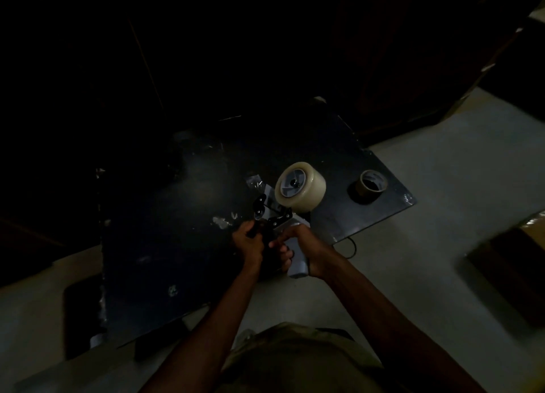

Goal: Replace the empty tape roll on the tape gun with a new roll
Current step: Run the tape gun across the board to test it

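A full roll of clear tape (303,190) sits on the hub of the tape gun (278,218), held above a dark table (177,245). My right hand (300,251) grips the gun's grey handle, whose end sticks out below the fist. My left hand (249,243) pinches a dark part at the gun's front end, near the black metal bracket (260,205). An empty brown cardboard core (372,183) lies flat on the table to the right, apart from both hands.
The room is very dark. The table's right corner (410,199) and front edge border a pale floor (442,186). A brown box (513,271) stands on the floor at right. A thin cable (352,245) loops off the table edge. Tape scraps (222,221) stick to the tabletop.
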Action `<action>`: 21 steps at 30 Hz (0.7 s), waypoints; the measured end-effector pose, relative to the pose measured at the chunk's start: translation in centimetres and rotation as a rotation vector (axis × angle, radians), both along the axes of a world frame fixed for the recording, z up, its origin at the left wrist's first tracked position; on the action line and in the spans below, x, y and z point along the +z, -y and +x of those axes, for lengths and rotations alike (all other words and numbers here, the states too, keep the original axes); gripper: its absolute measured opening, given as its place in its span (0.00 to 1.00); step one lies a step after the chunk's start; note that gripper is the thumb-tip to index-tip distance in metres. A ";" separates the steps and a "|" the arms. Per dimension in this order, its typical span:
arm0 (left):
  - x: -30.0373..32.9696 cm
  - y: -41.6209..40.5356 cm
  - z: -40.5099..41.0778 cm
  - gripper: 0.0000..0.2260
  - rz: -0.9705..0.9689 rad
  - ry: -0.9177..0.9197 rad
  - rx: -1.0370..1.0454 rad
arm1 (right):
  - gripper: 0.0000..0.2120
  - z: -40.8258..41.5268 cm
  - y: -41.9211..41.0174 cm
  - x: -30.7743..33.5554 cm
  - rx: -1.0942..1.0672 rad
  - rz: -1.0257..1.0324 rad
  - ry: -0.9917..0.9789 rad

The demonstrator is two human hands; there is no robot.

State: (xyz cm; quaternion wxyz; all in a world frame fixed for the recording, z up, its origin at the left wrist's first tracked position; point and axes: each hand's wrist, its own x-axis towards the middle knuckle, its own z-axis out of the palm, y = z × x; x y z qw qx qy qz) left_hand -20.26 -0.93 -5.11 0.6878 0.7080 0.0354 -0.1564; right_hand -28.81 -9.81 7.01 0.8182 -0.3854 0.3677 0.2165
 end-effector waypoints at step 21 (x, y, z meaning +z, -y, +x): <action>3.8 0.0 6.5 0.06 -0.196 -0.183 -0.077 | 0.13 5.0 4.3 -0.7 -0.142 0.372 0.098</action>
